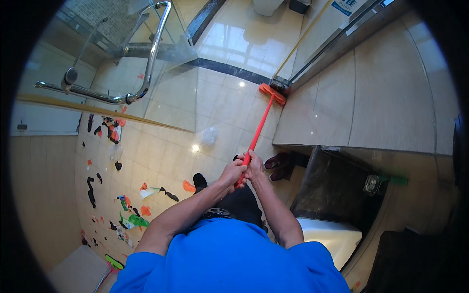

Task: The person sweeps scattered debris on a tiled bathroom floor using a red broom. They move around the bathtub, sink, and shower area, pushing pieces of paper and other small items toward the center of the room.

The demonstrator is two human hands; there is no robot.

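Your left hand and right hand are both closed around the handle of the red broom, one close beside the other, with the butt end showing just below them. The broom slants forward and right of your hands; its head lies at the far end by the foot of the tan wall, so you have little room on that side. Ahead of your hands, the dark threshold strip curves across the floor. Your widest stretch is forward-left of the left hand: pale tiles with crumpled clear plastic on them, reaching the glass door. An orange scrap lies left of that hand. Right of your right hand, dark shoes and the black cabinet narrow the space.
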